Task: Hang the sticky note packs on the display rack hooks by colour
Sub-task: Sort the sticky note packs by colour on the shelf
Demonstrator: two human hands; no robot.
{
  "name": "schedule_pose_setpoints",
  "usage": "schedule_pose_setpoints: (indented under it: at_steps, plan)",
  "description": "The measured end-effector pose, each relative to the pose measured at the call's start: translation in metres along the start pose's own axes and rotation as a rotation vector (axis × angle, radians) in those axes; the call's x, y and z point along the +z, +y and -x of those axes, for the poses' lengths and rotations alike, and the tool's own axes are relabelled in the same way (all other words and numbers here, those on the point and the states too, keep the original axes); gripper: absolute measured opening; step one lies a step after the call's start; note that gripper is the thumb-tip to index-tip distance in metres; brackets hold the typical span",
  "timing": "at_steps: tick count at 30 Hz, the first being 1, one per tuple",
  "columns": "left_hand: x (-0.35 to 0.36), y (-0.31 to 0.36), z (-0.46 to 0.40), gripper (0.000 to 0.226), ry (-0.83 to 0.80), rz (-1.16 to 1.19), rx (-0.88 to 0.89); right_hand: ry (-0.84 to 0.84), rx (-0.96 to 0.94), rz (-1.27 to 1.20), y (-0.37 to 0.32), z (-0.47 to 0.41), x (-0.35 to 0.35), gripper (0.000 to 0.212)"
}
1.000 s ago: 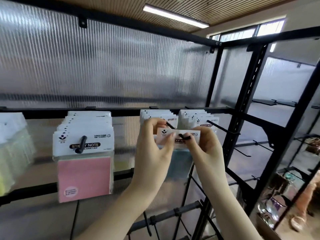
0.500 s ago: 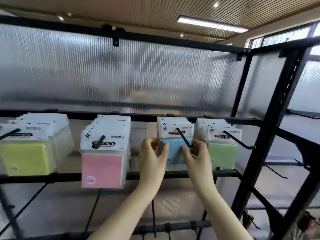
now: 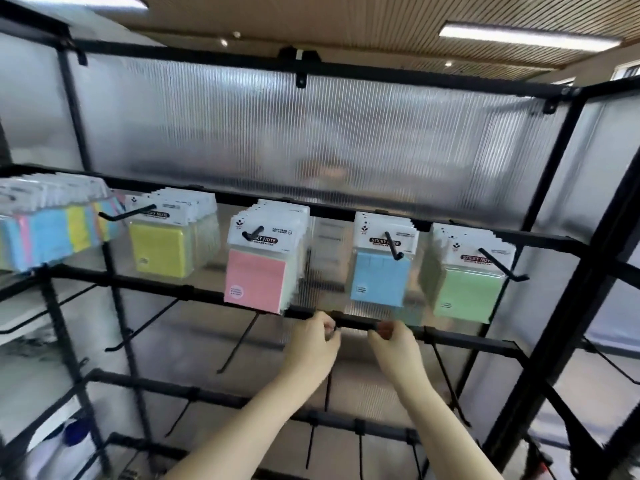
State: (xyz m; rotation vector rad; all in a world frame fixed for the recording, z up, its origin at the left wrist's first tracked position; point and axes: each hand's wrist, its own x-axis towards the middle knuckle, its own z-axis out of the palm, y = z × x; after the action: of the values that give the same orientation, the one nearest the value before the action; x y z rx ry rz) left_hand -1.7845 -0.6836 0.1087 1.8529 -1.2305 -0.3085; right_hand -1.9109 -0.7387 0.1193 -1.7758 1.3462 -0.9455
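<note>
Now, hands: left hand (image 3: 313,344) and right hand (image 3: 398,346) empty, fingers loosely curled, side by side at the display rack's (image 3: 554,237) middle crossbar (image 3: 460,336).
Packs: yellow packs (image 3: 161,249), pink packs (image 3: 256,278), blue packs (image 3: 379,275), green packs (image 3: 469,292) hang along the upper bar.

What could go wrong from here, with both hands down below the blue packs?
The blue packs hang near the upturned tip of their hook; a knock could perhaps slip the front one off. The left hand and right hand sit at the lower crossbar, among bare hooks that might snag them. The mixed-colour packs at far left may still need sorting.
</note>
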Motion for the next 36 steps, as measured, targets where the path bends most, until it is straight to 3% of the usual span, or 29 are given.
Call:
schedule_pose_setpoints:
  at_steps: [11,21,32,36]
  plan:
    - [-0.091,-0.057,0.071,0.016,0.15,-0.259,0.006,-0.192,-0.337,0.151,-0.045,0.064,0.077,0.018]
    - [-0.218,-0.15,0.1,0.018,0.278,-0.394,-0.173,-0.32,-0.645,0.215,-0.133,0.123,0.192,0.024]
    - [-0.378,-0.275,0.135,0.011,0.348,-0.434,-0.396,-0.553,-0.738,0.21,-0.226,0.196,0.36,0.031]
    - [-0.429,-0.321,0.157,0.015,0.331,-0.467,-0.477,-0.639,-0.763,0.234,-0.256,0.226,0.418,0.022]
